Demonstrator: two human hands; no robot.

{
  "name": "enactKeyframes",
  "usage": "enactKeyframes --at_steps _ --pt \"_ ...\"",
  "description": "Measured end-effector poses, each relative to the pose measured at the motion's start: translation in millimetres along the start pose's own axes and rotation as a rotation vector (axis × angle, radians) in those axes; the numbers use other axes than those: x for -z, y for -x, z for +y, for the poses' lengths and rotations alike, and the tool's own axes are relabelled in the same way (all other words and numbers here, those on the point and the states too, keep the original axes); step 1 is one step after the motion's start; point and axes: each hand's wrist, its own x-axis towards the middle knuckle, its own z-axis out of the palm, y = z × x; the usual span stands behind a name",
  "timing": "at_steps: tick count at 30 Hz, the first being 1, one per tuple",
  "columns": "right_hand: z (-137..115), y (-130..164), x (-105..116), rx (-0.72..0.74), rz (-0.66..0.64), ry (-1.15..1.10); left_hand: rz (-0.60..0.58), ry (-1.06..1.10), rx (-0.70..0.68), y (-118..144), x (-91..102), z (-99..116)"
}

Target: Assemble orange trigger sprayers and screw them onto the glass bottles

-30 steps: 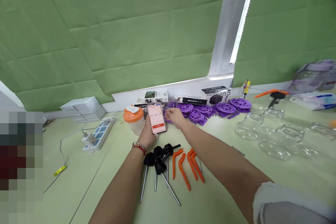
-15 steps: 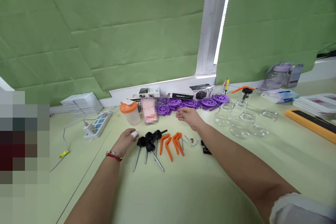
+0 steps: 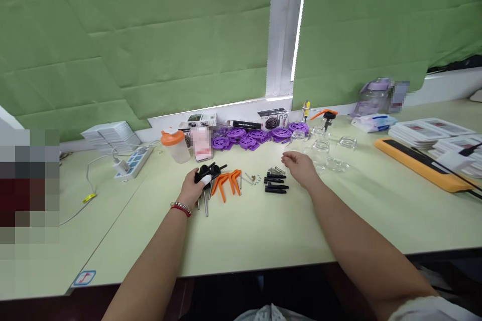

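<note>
Resting my left hand [image 3: 193, 188] on the black-knobbed metal pins [image 3: 206, 180] mid counter [image 3: 263, 230], fingers curled over them, none lifted yet. Right hand [image 3: 299, 168] hovers spread, holding nothing, near black rods [image 3: 275, 185]. Orange levers [image 3: 226, 183], purple wheels [image 3: 259, 136], glass jars [image 3: 324, 153] lie unassembled; I judge work barely started.

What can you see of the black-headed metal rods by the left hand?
The black-headed metal rods lie in a loose bunch on the pale green table: black plastic-looking heads pointing away, thin grey metal shafts pointing toward the person. The left hand rests on the heads, fingers curled over them; whether it grips them is unclear. Orange levers lie just to their right. Their count cannot be made out.
</note>
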Motion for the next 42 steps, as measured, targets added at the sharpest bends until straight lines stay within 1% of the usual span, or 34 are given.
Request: enactKeyframes --at_steps 2,4,7,12,15,17,18,21,24,27,32,35,42 --pt "1.1 -0.9 2.8 0.029 -0.006 0.128 0.016 -0.034 -0.037 -2.6 -6.9 -2.4" --pt "-0.5 -0.3 3.3 0.052 -0.044 0.216 0.025 -0.074 -0.08 -4.4 -10.4 -4.7" --pt "-5.8 3.2 2.6 0.066 -0.131 0.295 0.024 -0.14 -0.132 -3.6 -11.0 -4.1" --pt "-16.7 10.7 3.2 0.054 -0.246 0.39 0.026 -0.258 -0.214 2.4 -9.5 4.6" --pt "-20.7 15.4 0.9 0.194 -0.331 0.408 0.04 -0.34 -0.311 4.0 -9.2 7.4" --pt "-22.7 19.8 -3.5 0.281 -0.411 0.474 0.048 -0.428 -0.371 4.5 -8.9 8.4" --pt "-23.7 22.6 -6.6 0.3 -0.447 0.52 0.046 -0.477 -0.401 4.9 -8.8 9.1" --pt "-26.4 31.5 -16.9 0.292 -0.533 0.655 0.012 -0.62 -0.512 7.0 -8.7 12.5" --pt "-26.7 37.2 -23.4 0.269 -0.593 0.765 -0.079 -0.749 -0.581 9.0 -9.1 16.6" --pt "-23.5 36.1 -21.5 0.249 -0.612 0.835 -0.149 -0.835 -0.591 8.8 -9.3 17.9" --pt "-15.1 25.5 -9.9 0.205 -0.627 0.879 -0.136 -0.871 -0.619 5.3 -9.3 15.6" --pt "-12.6 21.4 -7.4 0.203 -0.619 0.881 -0.141 -0.859 -0.643 4.2 -9.3 14.7" --pt "-18.7 21.7 -6.0 0.193 -0.637 0.839 -0.148 -0.844 -0.69 2.2 -7.8 11.8"
